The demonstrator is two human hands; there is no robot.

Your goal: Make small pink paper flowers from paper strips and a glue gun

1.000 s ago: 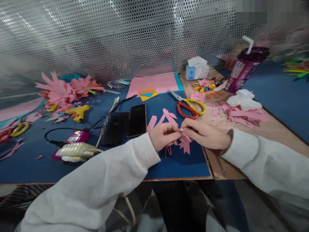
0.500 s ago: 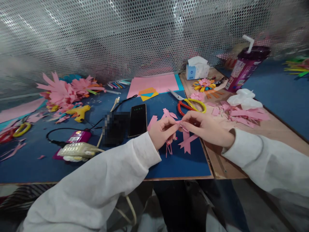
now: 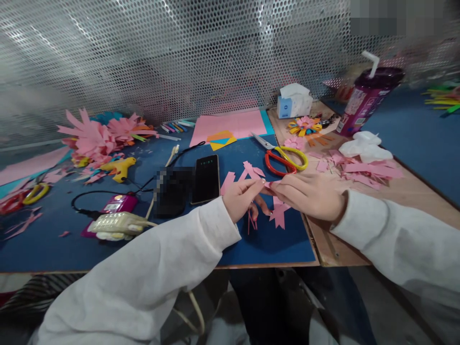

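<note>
My left hand (image 3: 242,197) and my right hand (image 3: 307,194) meet fingertip to fingertip over the blue mat (image 3: 143,225), both pinched on a small pink paper strip (image 3: 269,184). Thin pink slivers (image 3: 251,219) hang below my left fingers. A pink cut-out piece (image 3: 279,214) lies on the mat just under my right hand. More pink strips (image 3: 247,172) lie behind my hands. Red and yellow scissors (image 3: 284,159) rest just beyond my right hand.
Two phones (image 3: 205,178) lie left of my hands, with a pink device (image 3: 117,205), a cable and a yellow glue gun (image 3: 118,167) further left. Pink paper flowers (image 3: 97,136) sit at back left. A tissue box (image 3: 293,101), a purple cup (image 3: 364,100) and pink scraps (image 3: 359,170) fill the right.
My hands have lifted slightly and shifted the pinched strip a little up and back. The pink cut-out now lies more exposed under my right hand.
</note>
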